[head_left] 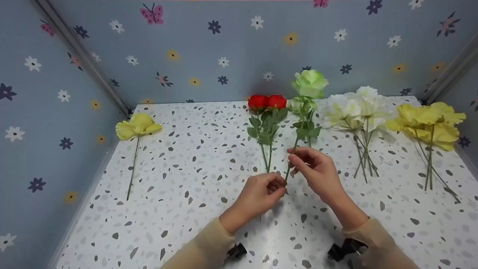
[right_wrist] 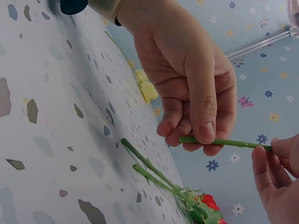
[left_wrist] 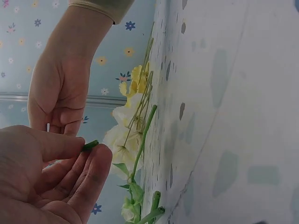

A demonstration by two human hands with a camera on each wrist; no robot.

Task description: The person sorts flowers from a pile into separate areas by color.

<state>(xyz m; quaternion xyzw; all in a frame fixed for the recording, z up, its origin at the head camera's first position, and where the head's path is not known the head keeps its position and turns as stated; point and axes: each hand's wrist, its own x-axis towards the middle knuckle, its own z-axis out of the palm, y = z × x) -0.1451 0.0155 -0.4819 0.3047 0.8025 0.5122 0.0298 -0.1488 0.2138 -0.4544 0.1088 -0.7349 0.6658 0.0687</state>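
Note:
A light green artificial rose [head_left: 310, 84] is held upright and slightly tilted above the table. My left hand [head_left: 261, 191] pinches its stem near the bottom end, and the cut tip [left_wrist: 90, 145] pokes out between thumb and forefinger in the left wrist view. Higher up, my right hand [head_left: 320, 172] pinches the same stem [right_wrist: 236, 143] between thumb and fingers. Behind it lies a second green rose [head_left: 297, 105] with its stem on the table. Two red roses [head_left: 267, 102] lie just left of it, their stems running down toward my left hand.
White flowers [head_left: 358, 106] lie in a bunch to the right, with several yellow flowers [head_left: 433, 125] beyond them. One yellow flower [head_left: 137, 127] lies alone at the far left. Patterned walls [head_left: 239, 48] border the speckled table [head_left: 201, 224] at the back and sides.

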